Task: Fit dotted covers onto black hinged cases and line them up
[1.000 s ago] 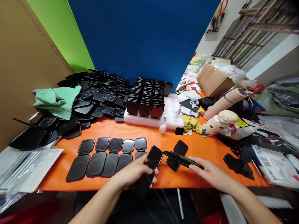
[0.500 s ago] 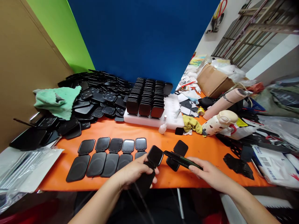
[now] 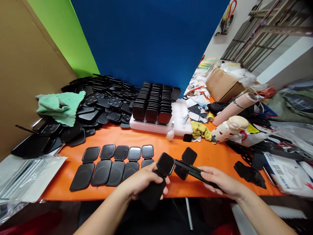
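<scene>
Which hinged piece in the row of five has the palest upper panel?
The fourth piece from the left: only its upper panel looks pale grey, not near-black.

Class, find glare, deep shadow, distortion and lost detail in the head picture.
All in the head view: glare pales the upper flap fourth from left in the row; the space beneath the orange table falls into shadow; the pink bottle toward the right looks stretched, probably by a wide lens; the dark, edge-on piece in the right hand shows little surface detail.

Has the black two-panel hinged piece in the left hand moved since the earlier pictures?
Yes: judged against the white foam block, the black hinged piece in the left hand has shifted slightly rightward.
</scene>
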A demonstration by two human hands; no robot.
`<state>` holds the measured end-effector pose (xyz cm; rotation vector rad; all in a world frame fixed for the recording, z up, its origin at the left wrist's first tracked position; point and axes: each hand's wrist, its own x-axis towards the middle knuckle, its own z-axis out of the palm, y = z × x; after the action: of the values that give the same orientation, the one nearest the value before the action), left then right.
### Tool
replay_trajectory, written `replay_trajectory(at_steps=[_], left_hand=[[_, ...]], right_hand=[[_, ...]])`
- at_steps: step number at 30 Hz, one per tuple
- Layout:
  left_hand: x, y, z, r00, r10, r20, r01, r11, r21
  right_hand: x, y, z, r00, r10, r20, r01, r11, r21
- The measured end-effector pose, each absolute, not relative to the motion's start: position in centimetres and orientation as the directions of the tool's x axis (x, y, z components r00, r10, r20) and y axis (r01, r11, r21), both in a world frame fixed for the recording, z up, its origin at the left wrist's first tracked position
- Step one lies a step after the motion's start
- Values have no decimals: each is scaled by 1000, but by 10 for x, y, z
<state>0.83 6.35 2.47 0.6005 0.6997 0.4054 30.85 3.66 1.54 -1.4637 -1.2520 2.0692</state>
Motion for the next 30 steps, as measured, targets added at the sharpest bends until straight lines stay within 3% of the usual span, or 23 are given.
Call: replay_trajectory(at_steps=[4, 9, 13, 16, 20, 25, 30], left_hand=[[14, 62, 16, 655, 577, -488, -159, 736, 658], [23, 61, 10, 661, 564, -495, -75, 706, 704], [31, 68, 8, 581, 708, -401, 88, 435, 896], [42, 73, 3, 447, 854, -266, 278, 150, 949], [62, 73, -10, 416, 907, -70, 578, -205, 790], [83, 69, -23, 376, 925, -51, 738, -265, 621], [90, 72, -31, 384, 923, -35, 763, -296, 574]], right_hand=[[303, 37, 15, -458, 668, -587, 200, -566, -800], [286, 37, 14, -351, 751, -560, 358, -445, -821], [278, 36, 2, -249, 808, -534, 429, -402, -809], [280, 34, -9, -176, 838, -517, 409, -415, -813], [286, 29, -18, -66, 870, -488, 478, -402, -781], [287, 22, -23, -10, 867, -498, 480, -433, -763], [286, 19, -23, -46, 785, -618, 277, -584, -763]])
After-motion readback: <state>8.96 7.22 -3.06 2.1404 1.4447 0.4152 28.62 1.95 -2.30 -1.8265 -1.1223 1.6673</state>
